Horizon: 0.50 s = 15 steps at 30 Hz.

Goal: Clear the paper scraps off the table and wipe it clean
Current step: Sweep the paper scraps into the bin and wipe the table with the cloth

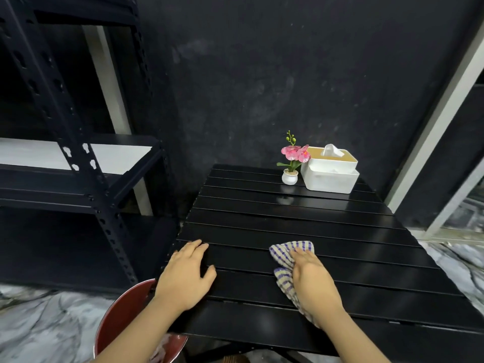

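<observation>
A black slatted table [288,221] fills the middle of the head view, and no paper scraps show on its top. My right hand [313,281] presses a striped blue-and-cream cloth [284,254] flat on the slats near the front middle, fingers spread over it. My left hand [187,273] rests flat on the table's left edge, fingers straight, holding nothing. A red bin [117,310] stands on the floor under the table's front left corner, with pale crumpled bits showing inside by my left forearm.
At the table's far end stand a white tissue box [330,170] and a small white pot with a pink orchid [290,169]. A dark metal shelving rack [78,163] stands to the left. Marble floor lies around, and a dark wall rises behind.
</observation>
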Each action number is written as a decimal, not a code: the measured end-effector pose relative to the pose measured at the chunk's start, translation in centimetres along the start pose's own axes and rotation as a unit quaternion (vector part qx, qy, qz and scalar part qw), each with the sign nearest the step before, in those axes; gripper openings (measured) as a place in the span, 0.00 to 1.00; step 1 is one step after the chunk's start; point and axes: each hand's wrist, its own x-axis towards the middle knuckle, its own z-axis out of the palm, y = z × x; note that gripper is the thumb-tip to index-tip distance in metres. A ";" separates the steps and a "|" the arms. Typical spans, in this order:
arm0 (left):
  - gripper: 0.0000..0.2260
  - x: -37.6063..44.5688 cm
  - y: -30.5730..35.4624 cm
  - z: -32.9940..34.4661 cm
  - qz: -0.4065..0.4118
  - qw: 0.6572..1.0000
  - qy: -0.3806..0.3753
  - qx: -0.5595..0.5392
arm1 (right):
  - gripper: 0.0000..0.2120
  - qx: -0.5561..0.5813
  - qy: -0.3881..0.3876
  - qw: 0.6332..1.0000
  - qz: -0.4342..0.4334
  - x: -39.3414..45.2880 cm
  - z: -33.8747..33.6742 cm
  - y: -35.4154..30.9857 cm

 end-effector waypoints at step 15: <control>0.27 -0.6 2.0 2.0 0.024 1.000 -0.005 0.016 | 0.21 0.000 -0.074 0.989 -0.128 -1.2 0.0 -3.5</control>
